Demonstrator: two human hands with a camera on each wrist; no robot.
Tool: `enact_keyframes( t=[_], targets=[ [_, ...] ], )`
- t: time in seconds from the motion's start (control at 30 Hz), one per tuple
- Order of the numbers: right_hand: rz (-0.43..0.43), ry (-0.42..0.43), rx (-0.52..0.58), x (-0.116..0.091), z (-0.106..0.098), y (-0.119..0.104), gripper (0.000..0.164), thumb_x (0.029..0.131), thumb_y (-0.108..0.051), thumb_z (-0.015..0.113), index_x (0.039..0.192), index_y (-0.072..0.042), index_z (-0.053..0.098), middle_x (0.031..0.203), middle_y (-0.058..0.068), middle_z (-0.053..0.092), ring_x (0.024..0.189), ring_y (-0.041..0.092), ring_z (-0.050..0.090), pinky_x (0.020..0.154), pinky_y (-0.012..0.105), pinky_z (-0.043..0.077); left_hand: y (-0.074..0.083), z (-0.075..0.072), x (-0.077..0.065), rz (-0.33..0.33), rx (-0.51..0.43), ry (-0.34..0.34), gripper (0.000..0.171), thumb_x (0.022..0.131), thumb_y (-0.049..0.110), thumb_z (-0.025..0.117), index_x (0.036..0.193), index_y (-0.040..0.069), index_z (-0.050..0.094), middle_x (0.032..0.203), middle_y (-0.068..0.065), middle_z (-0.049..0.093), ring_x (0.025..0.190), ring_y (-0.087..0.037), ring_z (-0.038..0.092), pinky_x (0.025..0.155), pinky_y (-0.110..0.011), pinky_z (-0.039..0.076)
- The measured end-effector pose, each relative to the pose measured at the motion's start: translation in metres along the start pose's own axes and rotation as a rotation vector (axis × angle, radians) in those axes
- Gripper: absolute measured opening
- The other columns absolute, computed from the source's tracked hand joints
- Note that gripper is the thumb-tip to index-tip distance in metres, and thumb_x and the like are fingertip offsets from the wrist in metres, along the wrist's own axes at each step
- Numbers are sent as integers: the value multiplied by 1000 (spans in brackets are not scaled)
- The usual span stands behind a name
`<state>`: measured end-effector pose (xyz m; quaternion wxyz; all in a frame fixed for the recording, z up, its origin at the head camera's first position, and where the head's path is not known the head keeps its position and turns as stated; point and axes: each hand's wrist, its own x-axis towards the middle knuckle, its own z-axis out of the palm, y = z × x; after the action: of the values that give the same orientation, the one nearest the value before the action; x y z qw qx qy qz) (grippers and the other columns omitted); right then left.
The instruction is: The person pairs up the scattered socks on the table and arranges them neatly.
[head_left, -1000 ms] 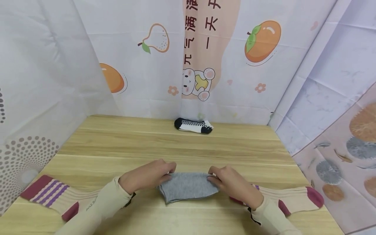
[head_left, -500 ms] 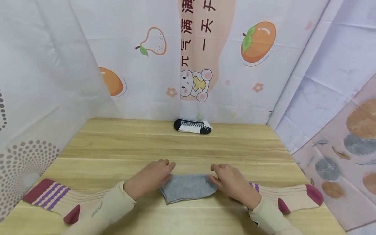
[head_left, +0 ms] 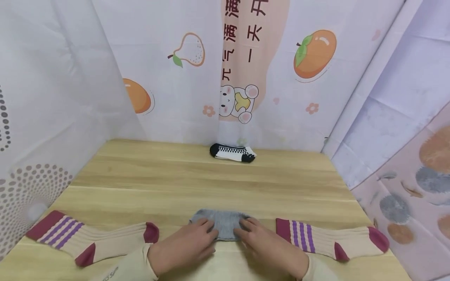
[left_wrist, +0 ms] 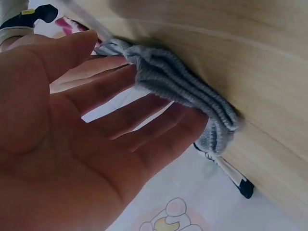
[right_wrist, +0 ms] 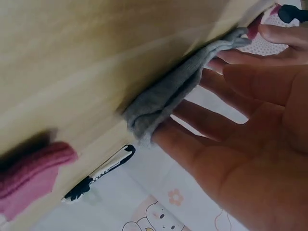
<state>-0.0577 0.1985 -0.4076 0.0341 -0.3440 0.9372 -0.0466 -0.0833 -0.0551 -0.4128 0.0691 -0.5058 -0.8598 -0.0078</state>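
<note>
A folded grey knit sock (head_left: 226, 224) lies flat on the table between both hands. My left hand (head_left: 188, 246) lays its fingertips on the sock's left part, and my right hand (head_left: 267, 248) touches the right part. In the left wrist view, the fingers (left_wrist: 163, 144) are nearly straight and meet the edge of the layered grey sock (left_wrist: 178, 79). The right wrist view likewise has extended fingers (right_wrist: 178, 144) against the grey sock (right_wrist: 168, 96), with the thumb apart from it. Parts of the sock are hidden under the fingers.
Cream socks with maroon ends and purple stripes lie on each side: a left one (head_left: 112, 240) and a right one (head_left: 327, 238). A black-and-white sock (head_left: 232, 153) rests at the back of the wooden table (head_left: 168, 175), before a printed curtain (head_left: 158, 117).
Both hands pinched the grey sock's far corners, let go, then came nearer the body and now rest their fingers on it. The striped socks are less covered by the arms.
</note>
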Motion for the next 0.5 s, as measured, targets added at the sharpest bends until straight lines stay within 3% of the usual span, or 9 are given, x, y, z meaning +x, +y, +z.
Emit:
enact_keyframes(
  t=[0.27,0.5],
  targets=[
    [-18,54,27,5,3,11,27,98,-12,61,125,-12,66,130,14,58,127,32,52,100,44,48,-4,3,6,8,8,40,19,96,32,64,99,13,66,92,1,58,89,-13,57,85,-33,51],
    [-52,77,38,18,0,30,25,97,-8,62,122,-7,66,124,17,60,117,31,57,98,45,49,-18,11,22,-30,-73,19,19,96,28,64,103,11,67,94,-1,60,90,-15,59,85,-34,52]
  ],
)
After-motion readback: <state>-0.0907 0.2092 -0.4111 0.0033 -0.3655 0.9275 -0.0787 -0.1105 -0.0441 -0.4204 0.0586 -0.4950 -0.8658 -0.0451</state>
